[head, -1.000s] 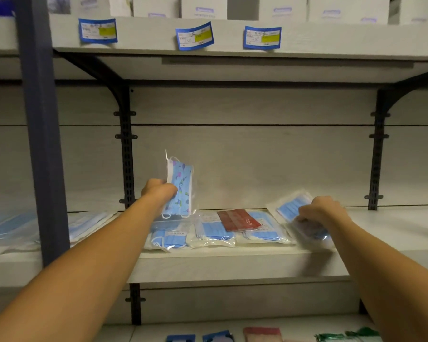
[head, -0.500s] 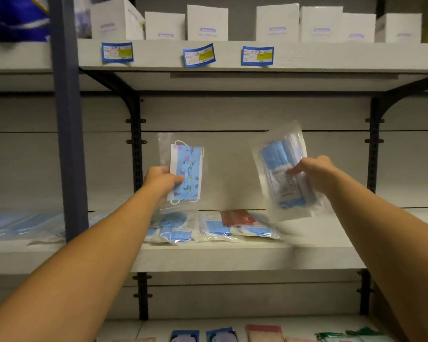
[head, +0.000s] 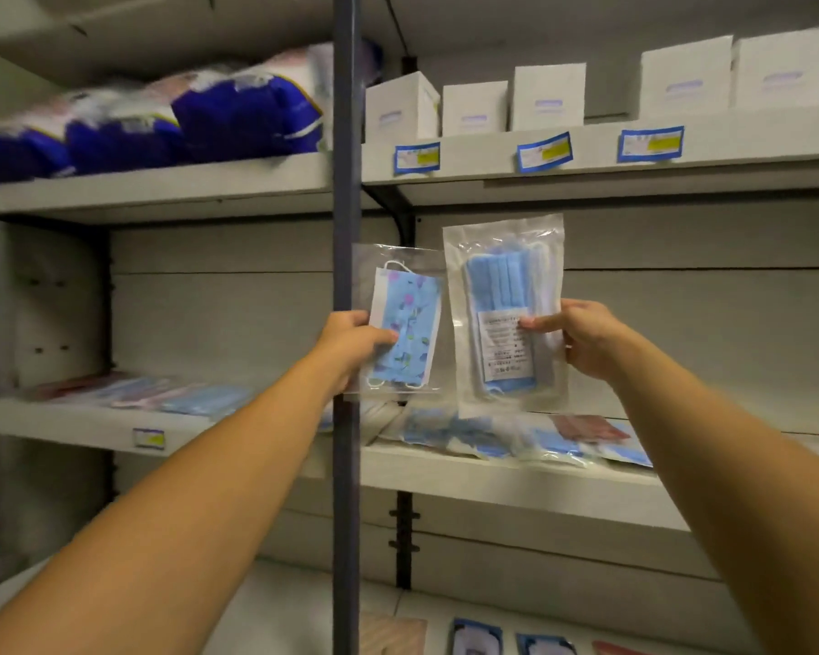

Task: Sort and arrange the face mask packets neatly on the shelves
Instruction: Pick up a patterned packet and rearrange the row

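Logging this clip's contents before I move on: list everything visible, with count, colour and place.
Patterned mask packet: one, light blue print, held up centre.
Plain mask packet: one, blue, white label, held up right of it.
Mask packets on middle shelf: several, blue, one reddish, lying overlapped; count unclear.
Packets on left shelf: several, blue and pink, blurred.
White boxes: five, top shelf right.
Bagged bundles: three, dark blue and white, top shelf left.
Shelf labels: three, blue-edged, top shelf edge.
Upright post: one, grey, centre.
Left hand: grips patterned packet.
Right hand: pinches plain packet.
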A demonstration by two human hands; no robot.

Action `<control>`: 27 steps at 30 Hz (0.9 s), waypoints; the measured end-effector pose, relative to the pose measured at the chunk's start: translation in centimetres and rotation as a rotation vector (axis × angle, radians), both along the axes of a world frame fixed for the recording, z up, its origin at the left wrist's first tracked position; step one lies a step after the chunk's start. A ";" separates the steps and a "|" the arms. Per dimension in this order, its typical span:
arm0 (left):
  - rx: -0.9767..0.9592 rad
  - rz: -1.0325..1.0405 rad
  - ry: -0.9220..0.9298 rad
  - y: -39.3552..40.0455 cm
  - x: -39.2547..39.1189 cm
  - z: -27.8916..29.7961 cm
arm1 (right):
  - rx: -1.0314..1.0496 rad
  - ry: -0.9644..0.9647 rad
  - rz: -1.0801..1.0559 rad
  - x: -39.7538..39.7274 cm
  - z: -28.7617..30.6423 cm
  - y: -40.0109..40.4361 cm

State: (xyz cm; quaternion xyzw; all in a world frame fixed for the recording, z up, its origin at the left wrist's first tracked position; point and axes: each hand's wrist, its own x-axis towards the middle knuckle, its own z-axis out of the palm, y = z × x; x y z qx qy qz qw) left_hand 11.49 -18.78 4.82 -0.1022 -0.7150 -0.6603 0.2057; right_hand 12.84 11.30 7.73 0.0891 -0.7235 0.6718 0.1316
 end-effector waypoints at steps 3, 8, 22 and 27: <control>-0.025 0.050 -0.010 -4.7 1.9 -0.5 | -0.003 -0.010 0.095 0.3 -0.9 -5.3; -0.020 0.144 -0.042 -13.3 5.1 -0.8 | -0.004 -0.001 0.181 1.0 -2.3 -14.1; 0.002 0.361 -0.112 -30.5 11.3 -3.2 | 0.065 -0.022 0.212 1.5 -5.4 -32.3; 0.034 0.385 -0.118 -34.0 10.9 -3.9 | 0.043 -0.043 0.235 0.2 -5.7 -37.3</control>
